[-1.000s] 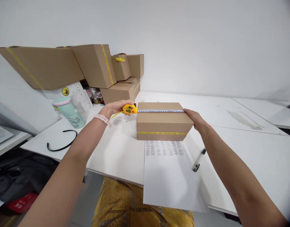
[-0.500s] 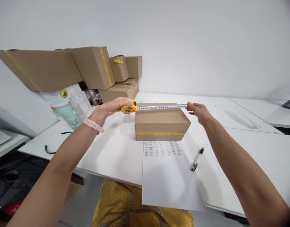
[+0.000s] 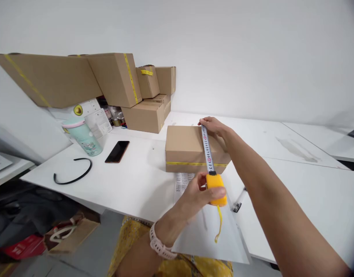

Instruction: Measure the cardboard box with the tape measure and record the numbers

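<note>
My left hand (image 3: 197, 196) is closed around the yellow case of a tape measure (image 3: 216, 188), in front of a cardboard box (image 3: 184, 140). The blade, with black and red numbers, stretches away from me across the box top. At the box's far edge, my right hand (image 3: 213, 125) pinches the blade's end between thumb and fingers. A yellow wrist cord hangs from the case. Yellow tape runs along the front of the box. Beneath the case lies a sheet of paper (image 3: 200, 231) with printed rows, partly covered by my left hand.
A pen (image 3: 237, 204) lies right of the paper, half behind my right arm. To the left are a phone (image 3: 117, 151), a black headband-like loop (image 3: 75, 180) and a mint tumbler (image 3: 83, 136). Several cardboard boxes (image 3: 113, 79) are stacked against the wall.
The tape measure has turned from lying left to right across the box to running front to back. My left hand came toward me and right; my right hand moved left to the far edge.
</note>
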Tool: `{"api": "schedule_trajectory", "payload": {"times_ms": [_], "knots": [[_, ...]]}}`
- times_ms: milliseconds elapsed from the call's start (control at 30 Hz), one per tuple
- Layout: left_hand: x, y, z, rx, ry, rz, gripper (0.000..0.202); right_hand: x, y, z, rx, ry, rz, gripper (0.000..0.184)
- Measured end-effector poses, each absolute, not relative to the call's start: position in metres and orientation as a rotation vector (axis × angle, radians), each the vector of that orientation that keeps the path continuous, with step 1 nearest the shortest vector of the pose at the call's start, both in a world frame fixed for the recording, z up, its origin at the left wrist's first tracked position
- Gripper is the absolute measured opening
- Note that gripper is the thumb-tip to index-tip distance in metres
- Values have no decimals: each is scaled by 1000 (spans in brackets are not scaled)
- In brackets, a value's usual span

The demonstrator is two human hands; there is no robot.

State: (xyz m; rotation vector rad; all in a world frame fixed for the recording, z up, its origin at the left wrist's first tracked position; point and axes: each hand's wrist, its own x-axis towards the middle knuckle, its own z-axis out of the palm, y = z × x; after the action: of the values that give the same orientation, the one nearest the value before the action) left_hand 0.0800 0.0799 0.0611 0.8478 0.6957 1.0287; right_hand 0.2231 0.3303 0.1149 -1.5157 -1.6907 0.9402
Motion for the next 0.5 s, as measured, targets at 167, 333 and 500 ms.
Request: {"api": "schedule_trajectory", "payload": {"times_ms": [167,333,500], "knots": [[86,98,75,805,730,1015,56,219,340,106,-1578,-1631,1049,30],[92,93,73,751,719,1004,64,227,318,98,-1466,-1585,1140,33],[95,91,71,747,735,994,64,237,283,91,-1321,-1588,1125,32]]}}
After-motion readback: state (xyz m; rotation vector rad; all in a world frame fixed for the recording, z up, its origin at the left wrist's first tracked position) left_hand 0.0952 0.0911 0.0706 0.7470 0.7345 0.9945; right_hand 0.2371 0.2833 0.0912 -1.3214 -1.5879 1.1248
